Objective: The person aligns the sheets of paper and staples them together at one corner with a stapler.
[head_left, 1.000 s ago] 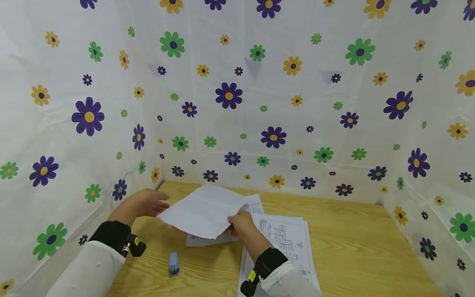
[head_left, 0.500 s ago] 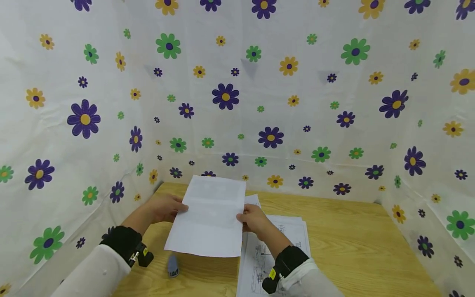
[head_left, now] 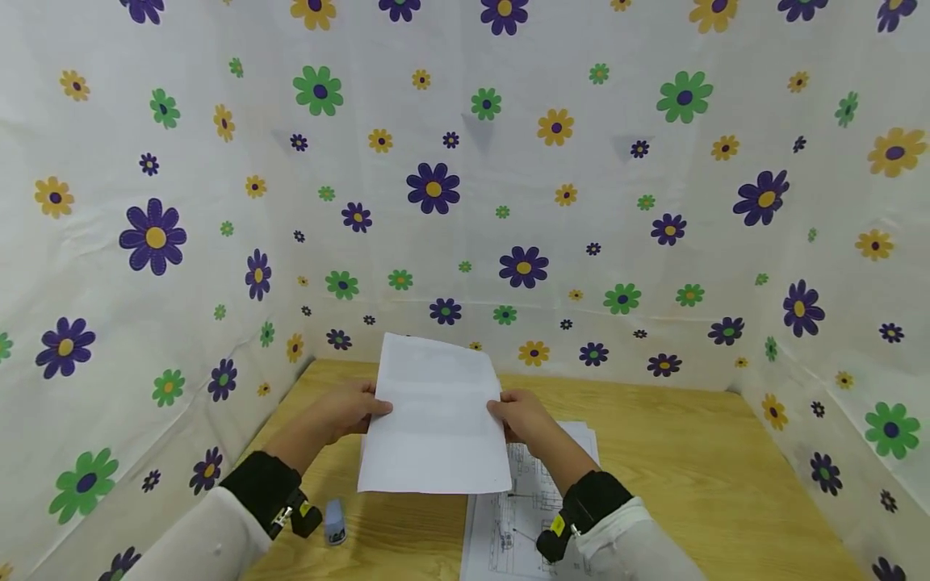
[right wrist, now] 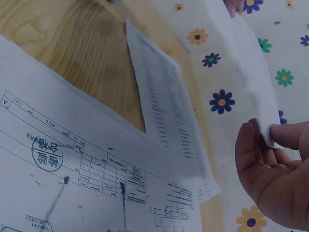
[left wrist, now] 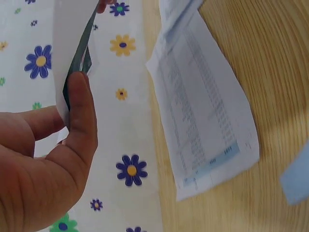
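A white sheet of paper (head_left: 436, 428), blank on the side facing me, is held up over the table by both hands. My left hand (head_left: 353, 410) pinches its left edge, thumb on the near face. At the right edge, my right hand (head_left: 521, 413) pinches it the same way. Below the raised sheet lies a printed sheet (left wrist: 203, 106) with columns of text and a blue band, mostly hidden in the head view. Partly over it, in the right wrist view, lies a stack of line drawings (right wrist: 87, 145) with a round stamp mark.
A small light-blue stamp-like object (head_left: 335, 522) stands on the wooden table (head_left: 668, 476), near my left wrist. A white flowered curtain (head_left: 545, 161) encloses the table at the back and both sides. Each wrist wears a black strap with a camera.
The left hand, free and apart a second ago, has taken hold of the sheet's left edge. The sheet has turned from slanted to nearly square and tilted up toward me.
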A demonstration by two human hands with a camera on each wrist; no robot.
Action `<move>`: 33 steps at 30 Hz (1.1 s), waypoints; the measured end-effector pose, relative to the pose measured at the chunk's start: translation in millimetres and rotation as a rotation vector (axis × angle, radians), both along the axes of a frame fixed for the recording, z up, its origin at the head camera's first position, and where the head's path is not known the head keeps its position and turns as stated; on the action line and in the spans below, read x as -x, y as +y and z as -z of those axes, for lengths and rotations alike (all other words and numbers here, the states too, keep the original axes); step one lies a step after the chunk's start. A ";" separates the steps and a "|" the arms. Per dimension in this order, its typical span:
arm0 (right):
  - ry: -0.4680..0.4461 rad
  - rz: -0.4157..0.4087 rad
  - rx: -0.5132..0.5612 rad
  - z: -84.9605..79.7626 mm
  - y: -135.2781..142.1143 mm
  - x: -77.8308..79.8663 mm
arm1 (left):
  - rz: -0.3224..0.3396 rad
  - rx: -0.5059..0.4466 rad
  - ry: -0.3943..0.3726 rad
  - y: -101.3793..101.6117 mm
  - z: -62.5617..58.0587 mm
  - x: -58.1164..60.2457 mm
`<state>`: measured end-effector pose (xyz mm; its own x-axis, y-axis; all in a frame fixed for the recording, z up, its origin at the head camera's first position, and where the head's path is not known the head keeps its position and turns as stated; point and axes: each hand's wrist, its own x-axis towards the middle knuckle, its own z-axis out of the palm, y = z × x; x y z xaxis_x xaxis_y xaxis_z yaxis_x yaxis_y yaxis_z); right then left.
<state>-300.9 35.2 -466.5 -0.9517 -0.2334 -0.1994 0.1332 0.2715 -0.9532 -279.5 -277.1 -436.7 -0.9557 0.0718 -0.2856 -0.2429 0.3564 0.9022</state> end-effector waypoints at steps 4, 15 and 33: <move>0.034 0.046 -0.041 -6.3 9.4 0.7 | -0.029 0.012 -0.011 11.4 0.3 1.2; 0.045 0.089 -0.135 -23.1 45.5 -11.6 | -0.017 0.004 -0.005 47.5 1.2 -6.3; -0.004 0.135 -0.239 -3.9 119.4 -36.9 | 0.080 -0.048 0.047 128.7 32.6 -13.1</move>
